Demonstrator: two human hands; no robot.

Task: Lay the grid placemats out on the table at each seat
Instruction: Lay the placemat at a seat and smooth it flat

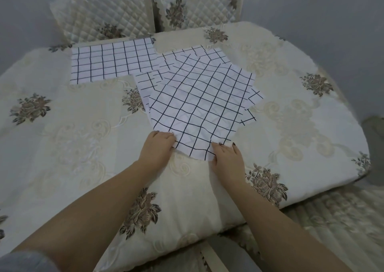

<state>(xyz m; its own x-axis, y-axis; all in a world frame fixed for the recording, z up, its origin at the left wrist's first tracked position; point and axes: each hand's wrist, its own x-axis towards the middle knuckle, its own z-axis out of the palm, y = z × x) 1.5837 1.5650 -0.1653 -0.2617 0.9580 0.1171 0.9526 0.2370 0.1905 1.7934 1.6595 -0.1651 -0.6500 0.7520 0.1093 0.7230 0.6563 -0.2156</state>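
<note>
- we see one grid placemat [113,60], white cloth with thin black lines, lying flat and squared up at the far left of the table, before a chair.
- just to its right we find a loose pile of placemats [207,64], same pattern, fanned at different angles and overlapping; how many we cannot tell.
- the top placemat [199,109] lies turned diagonally over the pile, faintly creased, its near corner at the edge closest to us, slightly lifted off the tablecloth.
</note>
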